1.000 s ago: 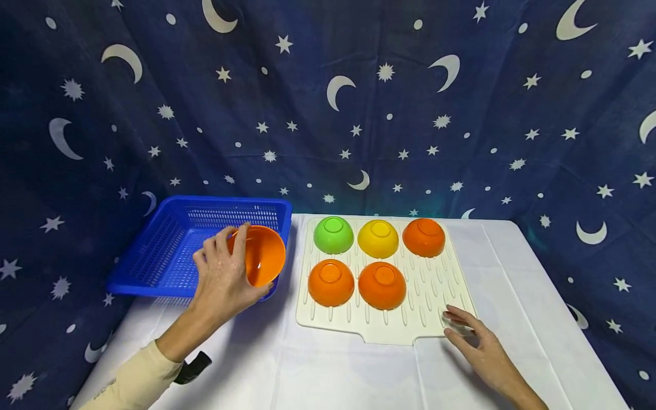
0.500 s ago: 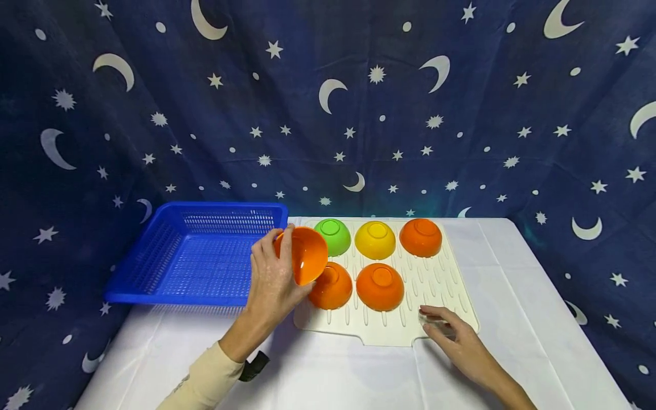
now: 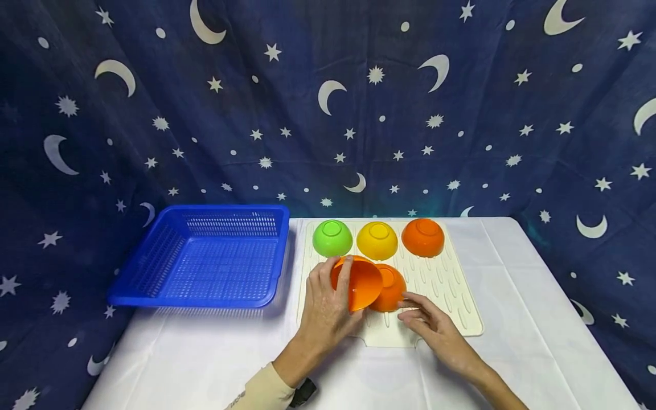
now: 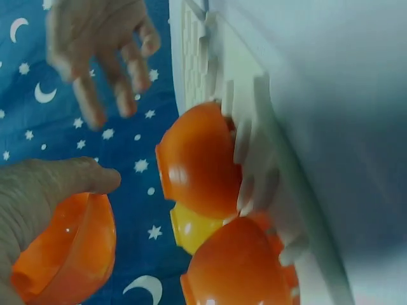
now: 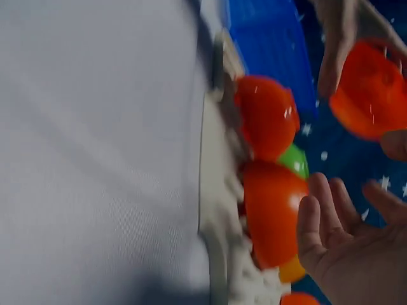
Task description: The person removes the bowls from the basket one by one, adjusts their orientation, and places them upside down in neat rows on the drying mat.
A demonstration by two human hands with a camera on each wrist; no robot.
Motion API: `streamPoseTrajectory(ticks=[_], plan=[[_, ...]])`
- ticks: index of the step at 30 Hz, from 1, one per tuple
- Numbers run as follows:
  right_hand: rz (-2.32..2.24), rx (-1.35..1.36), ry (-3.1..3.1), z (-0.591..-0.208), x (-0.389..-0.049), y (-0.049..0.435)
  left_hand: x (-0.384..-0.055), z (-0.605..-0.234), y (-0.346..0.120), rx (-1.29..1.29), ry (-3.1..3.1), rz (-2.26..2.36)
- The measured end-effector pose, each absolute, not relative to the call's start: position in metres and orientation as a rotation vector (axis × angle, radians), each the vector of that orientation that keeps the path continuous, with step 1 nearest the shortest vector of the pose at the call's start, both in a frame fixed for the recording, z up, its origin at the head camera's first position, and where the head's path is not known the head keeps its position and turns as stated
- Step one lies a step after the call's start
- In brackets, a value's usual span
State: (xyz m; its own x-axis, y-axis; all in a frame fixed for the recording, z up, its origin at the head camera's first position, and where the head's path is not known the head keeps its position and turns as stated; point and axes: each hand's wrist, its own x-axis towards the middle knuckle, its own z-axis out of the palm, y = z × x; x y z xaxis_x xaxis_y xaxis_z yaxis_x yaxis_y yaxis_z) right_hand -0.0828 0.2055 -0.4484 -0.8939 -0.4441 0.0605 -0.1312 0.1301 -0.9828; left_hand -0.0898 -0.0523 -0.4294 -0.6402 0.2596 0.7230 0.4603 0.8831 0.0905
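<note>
My left hand (image 3: 324,304) pinches an orange bowl (image 3: 368,285) by its rim, tilted with its hollow facing right, above the front row of the white ridged drying mat (image 3: 456,296). Beneath it, one upturned orange bowl (image 3: 392,295) shows partly. A second front-row orange bowl (image 5: 267,117) is hidden behind my left hand in the head view but appears in the right wrist view. My right hand (image 3: 438,333) hovers at the mat's front, fingers spread and holding nothing, fingertips close to the front orange bowl.
Behind, upturned green (image 3: 332,239), yellow (image 3: 377,241) and red-orange (image 3: 423,238) bowls make a row on the mat. A blue perforated basket (image 3: 220,303) stands to the left on the white-clothed table (image 3: 205,353). A dark blue moon-and-star curtain (image 3: 287,68) hangs behind.
My left hand has carried the orange bowl rightward from over the basket to over the mat. My right hand has moved left, toward the held bowl.
</note>
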Motion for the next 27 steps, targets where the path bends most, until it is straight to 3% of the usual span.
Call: streamPoseTrajectory(ticks=[11,27], plan=[[-2.027,-0.686,2.015,-0.436,-0.077,0.190,-0.092,-0.444,-0.017,-0.607,-2.212,-0.315],[-2.259,-0.699,2.195,-0.427,-0.096,0.241,-0.101,-0.420,0.036,-0.795,-2.395,-0.610]])
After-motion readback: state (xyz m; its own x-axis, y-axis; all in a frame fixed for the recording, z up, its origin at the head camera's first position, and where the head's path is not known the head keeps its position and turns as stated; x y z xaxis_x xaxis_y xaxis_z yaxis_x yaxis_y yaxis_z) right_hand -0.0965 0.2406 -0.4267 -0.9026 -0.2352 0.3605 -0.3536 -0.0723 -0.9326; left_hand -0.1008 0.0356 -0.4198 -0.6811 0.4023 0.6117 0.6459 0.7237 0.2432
